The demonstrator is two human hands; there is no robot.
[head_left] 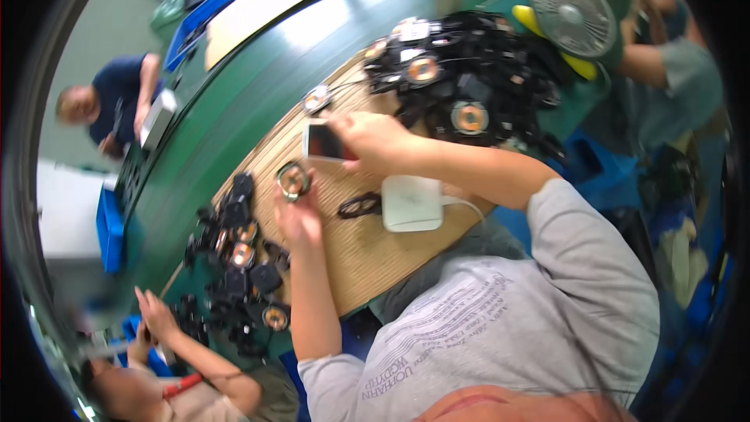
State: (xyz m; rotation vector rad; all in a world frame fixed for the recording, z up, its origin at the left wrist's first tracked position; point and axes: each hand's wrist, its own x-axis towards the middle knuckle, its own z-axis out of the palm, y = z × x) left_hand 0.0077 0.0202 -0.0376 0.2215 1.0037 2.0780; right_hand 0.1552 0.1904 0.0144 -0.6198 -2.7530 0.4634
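In my left hand [299,223] I grip a round disc with a copper-coloured coil [293,180], held up by its rim above the corrugated cardboard [351,258]. Just beyond it, my right hand [376,141] is closed on a flat rectangular device [325,142] with a dark face and pale edge; its far part is hidden by my fingers. The two held things are close together, and whether they touch I cannot tell. Another coil disc [316,99] with a dark lead lies at the cardboard's far edge. Near my right forearm sit a white square box [412,204] and a dark coiled cable [359,205].
Black parts with copper coils heap up at the far right [469,70] and at the left [242,258]. A fan [573,13] stands at the right on the green bench [273,55]. Co-workers sit at lower left [195,383], far left [117,101] and right [680,86].
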